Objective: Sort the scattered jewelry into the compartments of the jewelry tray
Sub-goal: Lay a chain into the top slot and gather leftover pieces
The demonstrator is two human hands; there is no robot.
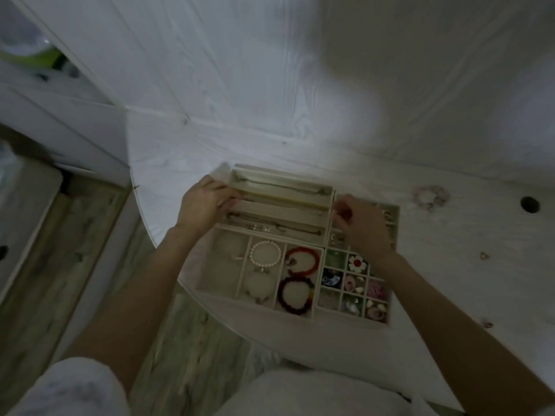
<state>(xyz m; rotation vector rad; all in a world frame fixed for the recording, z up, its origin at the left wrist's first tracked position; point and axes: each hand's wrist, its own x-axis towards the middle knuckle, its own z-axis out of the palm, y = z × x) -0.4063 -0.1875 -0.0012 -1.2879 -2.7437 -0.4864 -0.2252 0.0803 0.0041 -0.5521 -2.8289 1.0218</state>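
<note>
Both hands (pixel 279 210) pinching a thin chain (pixel 285 208) over tray (pixel 321 322)

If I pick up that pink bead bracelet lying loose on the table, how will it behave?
The pink bead bracelet will probably sag out of its ring shape, since it looks strung from separate beads. Likely light for its size. The rounded beads may slip in a pinch; hooking a finger through the loop seems safer.

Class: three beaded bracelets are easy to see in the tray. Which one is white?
The pearl bracelet, in the middle column's far compartment. The two bracelets in the column to its right are red and dark red.
</note>
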